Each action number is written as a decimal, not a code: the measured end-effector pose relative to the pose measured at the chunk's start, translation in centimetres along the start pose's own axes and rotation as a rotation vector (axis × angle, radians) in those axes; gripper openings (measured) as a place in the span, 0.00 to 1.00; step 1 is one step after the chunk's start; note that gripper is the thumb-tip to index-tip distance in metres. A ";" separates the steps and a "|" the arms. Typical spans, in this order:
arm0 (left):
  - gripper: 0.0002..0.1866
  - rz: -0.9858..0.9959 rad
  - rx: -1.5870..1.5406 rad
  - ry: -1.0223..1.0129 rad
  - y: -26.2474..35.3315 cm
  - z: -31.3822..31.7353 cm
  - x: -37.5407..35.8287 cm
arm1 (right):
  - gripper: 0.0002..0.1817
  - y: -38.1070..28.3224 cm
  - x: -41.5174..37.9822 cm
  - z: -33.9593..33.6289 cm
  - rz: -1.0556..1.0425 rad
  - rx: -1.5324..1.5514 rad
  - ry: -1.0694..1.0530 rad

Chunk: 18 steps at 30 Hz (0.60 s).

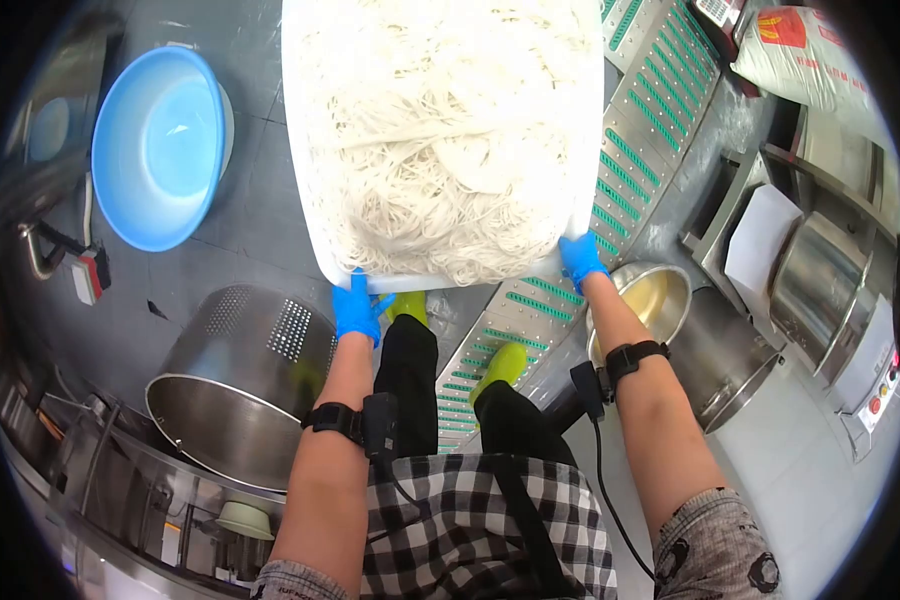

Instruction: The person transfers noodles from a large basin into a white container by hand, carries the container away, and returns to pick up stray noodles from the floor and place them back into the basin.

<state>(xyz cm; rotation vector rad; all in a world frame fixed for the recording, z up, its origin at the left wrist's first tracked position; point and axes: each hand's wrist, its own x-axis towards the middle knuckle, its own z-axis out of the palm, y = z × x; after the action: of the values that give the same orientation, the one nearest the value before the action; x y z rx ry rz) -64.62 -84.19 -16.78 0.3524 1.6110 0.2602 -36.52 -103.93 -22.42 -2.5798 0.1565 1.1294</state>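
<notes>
A big white tub (315,215) heaped with pale noodles (440,170) fills the upper middle of the view. My left hand (356,308), in a blue glove, grips the tub's near left corner. At the near right corner, my right hand (581,260), gloved the same way, has its fingers closed on the rim. The far end of the tub runs out of view at the top. Both hands' fingertips are partly hidden by the tub's edge.
A light blue basin (160,150) sits at left. Below it lies a perforated steel pot (245,370). Slotted drain covers (635,150) cross the floor on the right, beside a metal bowl (660,300), a steel cylinder (735,350) and a machine (820,280). A white sack (810,60) lies upper right.
</notes>
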 end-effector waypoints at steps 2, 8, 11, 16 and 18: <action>0.18 -0.002 -0.004 -0.012 -1.6 -0.7 0.0 | 0.25 1.5 -0.4 0.2 -0.069 0.042 0.029; 0.18 0.086 0.016 -0.054 -5.5 -3.8 0.2 | 0.20 3.3 -4.1 -0.8 -0.157 0.116 -0.061; 0.19 0.076 0.001 -0.074 -6.4 -5.6 1.3 | 0.23 6.8 -4.1 0.2 -0.321 0.059 -0.099; 0.19 0.076 -0.023 -0.166 -9.2 -8.3 1.0 | 0.24 11.7 -7.5 1.6 -0.127 0.236 -0.147; 0.19 0.082 0.028 -0.112 -10.2 -9.3 0.6 | 0.23 14.0 -9.2 2.3 -0.081 0.246 -0.142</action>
<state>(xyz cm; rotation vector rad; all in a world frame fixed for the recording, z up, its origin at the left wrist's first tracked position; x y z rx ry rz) -74.65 -92.98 -20.45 0.4481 1.4932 0.2756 -47.55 -116.60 -20.60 -2.2629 0.1470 1.1790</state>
